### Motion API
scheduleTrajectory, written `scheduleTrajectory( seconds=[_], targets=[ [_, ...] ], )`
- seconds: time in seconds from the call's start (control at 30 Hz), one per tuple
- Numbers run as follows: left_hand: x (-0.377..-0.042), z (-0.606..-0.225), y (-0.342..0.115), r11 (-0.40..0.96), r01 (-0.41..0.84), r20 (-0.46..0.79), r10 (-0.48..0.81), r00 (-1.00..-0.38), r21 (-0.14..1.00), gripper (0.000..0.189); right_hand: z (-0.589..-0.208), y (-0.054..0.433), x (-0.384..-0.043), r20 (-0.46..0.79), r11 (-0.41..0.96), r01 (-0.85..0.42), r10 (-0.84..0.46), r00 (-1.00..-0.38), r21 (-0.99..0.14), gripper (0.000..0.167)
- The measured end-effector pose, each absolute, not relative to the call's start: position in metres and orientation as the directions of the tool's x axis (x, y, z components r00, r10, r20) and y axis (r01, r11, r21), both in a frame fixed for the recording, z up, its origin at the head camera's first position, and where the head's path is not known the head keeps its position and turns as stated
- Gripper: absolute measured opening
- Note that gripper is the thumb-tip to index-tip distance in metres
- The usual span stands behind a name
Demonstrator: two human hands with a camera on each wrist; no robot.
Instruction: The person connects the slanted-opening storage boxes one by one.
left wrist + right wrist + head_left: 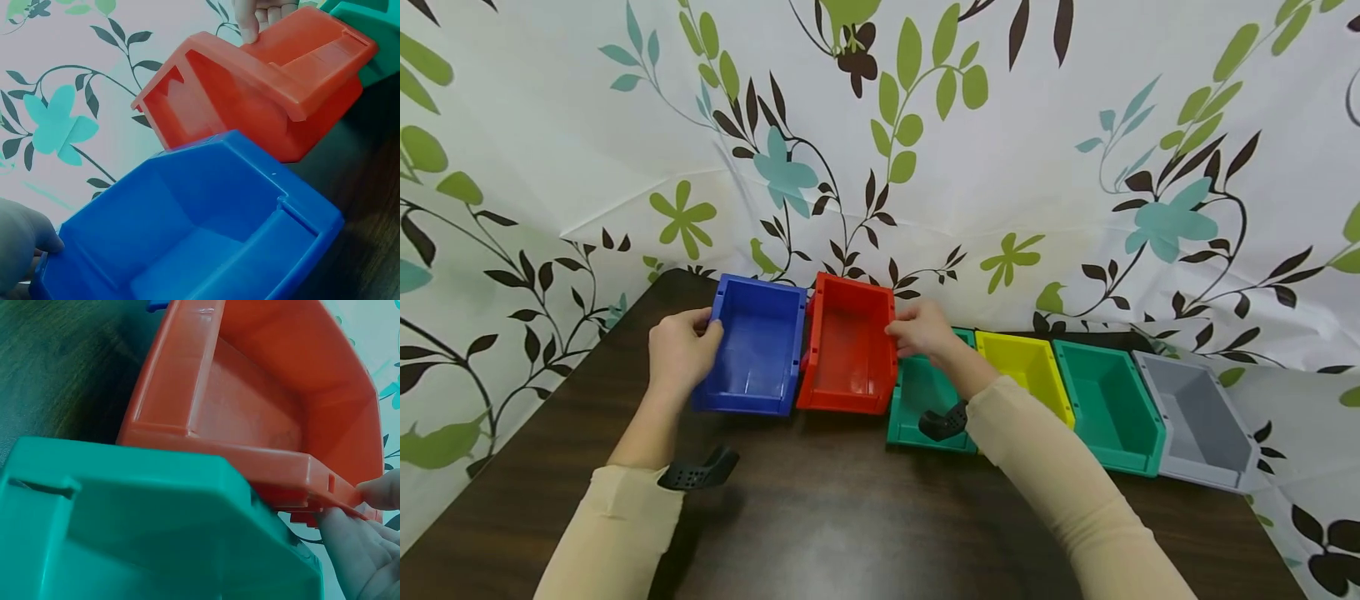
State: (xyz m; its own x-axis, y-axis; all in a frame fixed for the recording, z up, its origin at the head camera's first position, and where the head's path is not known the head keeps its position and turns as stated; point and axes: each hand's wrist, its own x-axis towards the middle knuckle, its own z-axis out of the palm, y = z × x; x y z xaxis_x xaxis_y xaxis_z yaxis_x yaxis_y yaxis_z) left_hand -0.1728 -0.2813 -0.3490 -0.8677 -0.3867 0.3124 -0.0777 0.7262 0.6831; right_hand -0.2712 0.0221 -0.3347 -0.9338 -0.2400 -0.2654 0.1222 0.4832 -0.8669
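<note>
At the left end of the row, a blue plastic bin [754, 346] has my left hand [683, 350] gripping its left rim, thumb over the edge. A red plastic bin [852, 346] stands beside it, a narrow gap between their walls toward the front. My right hand [925, 333] pinches the red bin's right rim; in the right wrist view the thumb [380, 489] lies on the inner side and the fingers [356, 550] outside. Just right of the red bin, a green bin [934, 396] sits partly beneath my right forearm. Both held bins look empty inside.
Farther right stand a yellow bin [1022, 367], a second green bin [1108, 404] and a grey bin [1198, 417], side by side. All are on a dark wooden table [820, 508]. A white leaf-patterned cloth [1037, 150] hangs behind the row.
</note>
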Motion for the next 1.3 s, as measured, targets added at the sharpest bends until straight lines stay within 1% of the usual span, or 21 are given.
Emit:
scheduleTrajectory(
  seconds=[0.1,0.17,0.4,0.5,0.57,0.63,0.7,0.77,0.8,0.83,0.9,0.97,1.0,1.07,1.17,1.3],
  targets=[
    [-0.173,-0.349,-0.279,0.738,-0.074,0.319,-0.377,-0.869,0.671,0.036,-0.334,0.023,-0.270,-0.257,0.475,0.120,-0.236,-0.937,-0.872,0.036],
    [-0.174,-0.352,-0.279,0.739,-0.083,0.302,-0.372,-0.878,0.669,0.035,-0.334,0.022,-0.269,-0.253,0.478,0.117,-0.231,-0.940,-0.870,0.035],
    [-0.181,-0.375,-0.287,0.715,-0.112,0.197,-0.334,-0.922,0.691,0.035,-0.335,0.015,-0.264,-0.226,0.543,0.078,-0.212,-0.951,-0.836,0.033],
    [-0.186,-0.382,-0.291,0.684,-0.139,0.129,-0.326,-0.937,0.716,0.037,-0.336,0.013,-0.260,-0.169,0.578,0.018,-0.209,-0.963,-0.816,0.033],
    [-0.190,-0.385,-0.294,0.660,-0.166,0.078,-0.323,-0.943,0.733,0.039,-0.337,0.012,-0.256,-0.097,0.629,-0.066,-0.221,-0.970,-0.775,0.034],
    [-0.194,-0.386,-0.297,0.634,-0.193,0.027,-0.320,-0.947,0.749,0.040,-0.338,0.010,-0.251,0.023,0.695,-0.201,-0.257,-0.966,-0.690,0.037],
    [-0.198,-0.385,-0.300,0.613,-0.218,-0.016,-0.317,-0.948,0.759,0.042,-0.338,0.006,-0.245,0.157,0.758,-0.347,-0.315,-0.936,-0.552,0.041],
    [-0.201,-0.384,-0.303,0.608,-0.227,-0.036,-0.310,-0.950,0.761,0.043,-0.337,0.000,-0.239,0.255,0.786,-0.474,-0.402,-0.879,-0.397,0.048],
    [-0.203,-0.384,-0.304,0.607,-0.229,-0.041,-0.307,-0.951,0.761,0.044,-0.336,-0.003,-0.236,0.289,0.788,-0.529,-0.452,-0.844,-0.313,0.050],
    [-0.204,-0.383,-0.305,0.608,-0.229,-0.040,-0.308,-0.951,0.760,0.044,-0.335,-0.007,-0.233,0.298,0.780,-0.574,-0.502,-0.812,-0.251,0.053],
    [-0.205,-0.383,-0.308,0.609,-0.230,-0.042,-0.307,-0.951,0.759,0.044,-0.333,-0.016,-0.228,0.265,0.742,-0.649,-0.600,-0.754,-0.167,0.056],
    [-0.206,-0.384,-0.310,0.610,-0.231,-0.046,-0.304,-0.952,0.758,0.045,-0.331,-0.026,-0.226,0.200,0.710,-0.691,-0.664,-0.721,-0.133,0.059],
    [-0.206,-0.384,-0.310,0.607,-0.233,-0.051,-0.302,-0.952,0.760,0.045,-0.331,-0.030,-0.226,0.163,0.703,-0.698,-0.679,-0.715,-0.134,0.061],
    [-0.207,-0.384,-0.310,0.601,-0.239,-0.060,-0.301,-0.952,0.762,0.046,-0.330,-0.039,-0.227,0.097,0.699,-0.697,-0.691,-0.716,-0.161,0.064],
    [-0.207,-0.384,-0.309,0.591,-0.247,-0.071,-0.304,-0.950,0.768,0.047,-0.331,-0.049,-0.232,0.038,0.708,-0.667,-0.679,-0.733,-0.232,0.068],
    [-0.207,-0.384,-0.306,0.579,-0.261,-0.084,-0.314,-0.946,0.773,0.048,-0.332,-0.055,-0.237,0.016,0.705,-0.636,-0.666,-0.746,-0.313,0.069]
  ],
)
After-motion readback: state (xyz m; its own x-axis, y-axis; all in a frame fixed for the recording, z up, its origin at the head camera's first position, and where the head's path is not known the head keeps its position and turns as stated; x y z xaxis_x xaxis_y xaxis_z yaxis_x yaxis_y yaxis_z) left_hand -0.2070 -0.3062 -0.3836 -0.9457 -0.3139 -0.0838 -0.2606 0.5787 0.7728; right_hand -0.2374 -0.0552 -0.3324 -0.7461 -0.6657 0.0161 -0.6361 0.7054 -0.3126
